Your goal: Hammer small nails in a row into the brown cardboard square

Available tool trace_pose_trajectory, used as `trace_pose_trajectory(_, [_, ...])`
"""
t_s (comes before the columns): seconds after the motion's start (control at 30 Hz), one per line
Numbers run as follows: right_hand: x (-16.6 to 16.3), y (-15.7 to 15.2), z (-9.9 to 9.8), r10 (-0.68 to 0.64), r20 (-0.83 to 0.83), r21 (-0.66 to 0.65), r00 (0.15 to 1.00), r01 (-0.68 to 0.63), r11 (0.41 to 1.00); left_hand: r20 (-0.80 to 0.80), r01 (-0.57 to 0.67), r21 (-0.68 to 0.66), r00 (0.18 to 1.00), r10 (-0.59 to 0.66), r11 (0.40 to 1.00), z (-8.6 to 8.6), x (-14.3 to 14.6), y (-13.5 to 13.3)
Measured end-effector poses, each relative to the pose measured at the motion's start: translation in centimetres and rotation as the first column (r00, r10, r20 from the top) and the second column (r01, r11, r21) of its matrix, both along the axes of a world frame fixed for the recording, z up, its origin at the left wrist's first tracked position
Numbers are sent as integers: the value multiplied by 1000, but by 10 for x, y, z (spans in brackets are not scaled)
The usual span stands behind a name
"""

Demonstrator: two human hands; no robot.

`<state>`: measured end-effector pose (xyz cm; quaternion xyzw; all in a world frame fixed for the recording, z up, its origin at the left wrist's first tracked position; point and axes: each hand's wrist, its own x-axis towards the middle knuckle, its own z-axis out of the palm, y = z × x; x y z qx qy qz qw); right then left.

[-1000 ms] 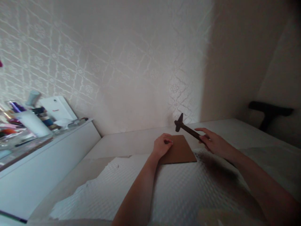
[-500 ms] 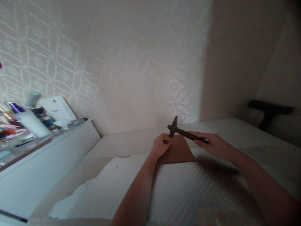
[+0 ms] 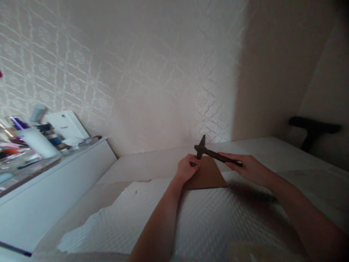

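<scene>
My right hand (image 3: pixel 249 168) is closed round the handle of a small dark hammer (image 3: pixel 209 153). The hammer's head hangs just above my left hand (image 3: pixel 187 169). My left hand rests on the left edge of a brown board (image 3: pixel 208 176), fingers pinched together on something too small to make out. The board lies flat on a white textured sheet (image 3: pixel 207 222) spread over a pale table.
A white shelf (image 3: pixel 54 171) on the left carries a bottle (image 3: pixel 35 141), a white box (image 3: pixel 67 125) and several small items. A patterned wall (image 3: pixel 136 72) stands close behind the table. A dark chair back (image 3: pixel 312 129) shows at the right.
My right hand has swung the hammer down and to the left, so its head is now just above my left hand. The left hand has stayed on the board.
</scene>
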<state>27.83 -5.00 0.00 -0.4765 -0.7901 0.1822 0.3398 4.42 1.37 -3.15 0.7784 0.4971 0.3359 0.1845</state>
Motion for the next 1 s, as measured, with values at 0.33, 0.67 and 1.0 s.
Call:
trace_pose_trajectory(0.33, [-1,-1,0,-24,0,13,1000,24,1000,12,-19,-42,1000,19,999,-1,1,1])
trace_pose_trajectory(0.67, [1,1,-1,-16,-17,-9,1000,16,1000,-9,-10,-22,1000,10,1000,3,1,-3])
trace_pose_trajectory(1.0, [2,3,-4,13,-4,-4,1000,-13,1000,-25,-4,-29,1000,4,1000,2,1,-2])
